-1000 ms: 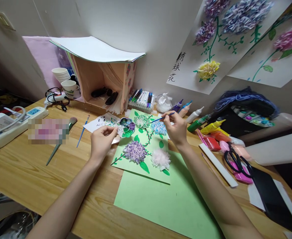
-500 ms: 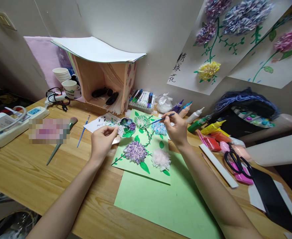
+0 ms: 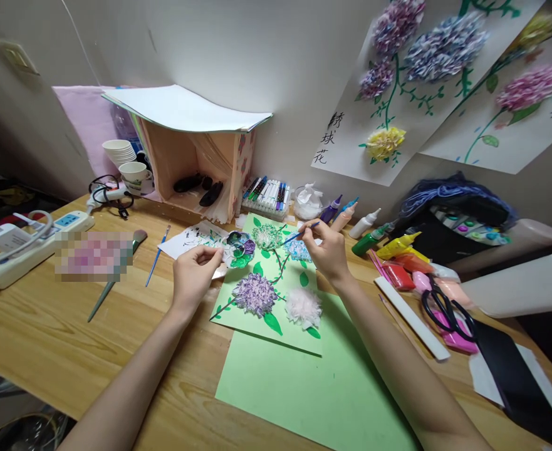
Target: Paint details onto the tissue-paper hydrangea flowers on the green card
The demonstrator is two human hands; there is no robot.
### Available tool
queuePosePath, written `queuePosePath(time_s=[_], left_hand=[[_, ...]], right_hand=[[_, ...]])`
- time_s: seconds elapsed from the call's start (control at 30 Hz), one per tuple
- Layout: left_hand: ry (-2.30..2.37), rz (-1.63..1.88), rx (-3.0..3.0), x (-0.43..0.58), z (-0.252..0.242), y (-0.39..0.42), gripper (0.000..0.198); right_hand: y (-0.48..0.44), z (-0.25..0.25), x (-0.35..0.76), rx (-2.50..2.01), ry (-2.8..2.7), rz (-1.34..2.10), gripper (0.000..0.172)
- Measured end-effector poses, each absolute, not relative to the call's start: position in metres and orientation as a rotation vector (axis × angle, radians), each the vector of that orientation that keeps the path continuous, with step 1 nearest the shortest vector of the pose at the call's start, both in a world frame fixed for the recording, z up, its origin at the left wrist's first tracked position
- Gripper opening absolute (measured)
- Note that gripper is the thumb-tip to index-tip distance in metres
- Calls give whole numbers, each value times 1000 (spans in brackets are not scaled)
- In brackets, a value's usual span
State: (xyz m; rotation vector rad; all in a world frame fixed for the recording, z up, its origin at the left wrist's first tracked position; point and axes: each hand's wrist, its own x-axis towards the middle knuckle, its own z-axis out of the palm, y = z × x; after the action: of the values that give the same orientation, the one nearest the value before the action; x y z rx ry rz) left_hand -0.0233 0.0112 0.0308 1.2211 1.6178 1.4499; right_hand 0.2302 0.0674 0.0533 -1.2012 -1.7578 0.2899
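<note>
Between the fingertips of my left hand (image 3: 193, 275) is the edge of a small round paint palette (image 3: 239, 249), smeared with green, purple and dark paint. It hovers at the upper left of a light green card (image 3: 229, 318). My right hand (image 3: 326, 254) pinches a thin blue paintbrush (image 3: 299, 234) above the card's top right, its tip close to a green-and-white paper flower (image 3: 267, 237). Partly behind that hand is a blue paper flower (image 3: 297, 250). Lower on the card are a purple flower (image 3: 255, 294) and a pale pink one (image 3: 304, 304), with painted stems and leaves.
A larger green sheet (image 3: 294, 388) lies beneath the card. To the left are another blue brush (image 3: 157, 257), a large brush (image 3: 101, 300) and a power strip (image 3: 36, 254). Paint bottles (image 3: 364, 222), a white strip (image 3: 411, 319) and black scissors (image 3: 449, 313) lie to the right.
The camera view has shifted slightly, so the scene sits a little lower. The brush and my right hand have moved slightly left and down over the card; my left hand keeps the palette nearly still.
</note>
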Motion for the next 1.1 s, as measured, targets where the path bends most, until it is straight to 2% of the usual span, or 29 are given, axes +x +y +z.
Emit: queuePosePath(time_s=[0.2,0.43,1.1], left_hand=[[1626,1447,1226,-26,30,12,22],[1638,1454,1235,-29,26,15,25],[1611,1470,1231,-28,21,15,28]], right_hand=[[70,55,232,-1163,-1700,383,17],[68,59,231,-1169,-1735,298,17],[64,61,225,-1121,-1800,334,15]])
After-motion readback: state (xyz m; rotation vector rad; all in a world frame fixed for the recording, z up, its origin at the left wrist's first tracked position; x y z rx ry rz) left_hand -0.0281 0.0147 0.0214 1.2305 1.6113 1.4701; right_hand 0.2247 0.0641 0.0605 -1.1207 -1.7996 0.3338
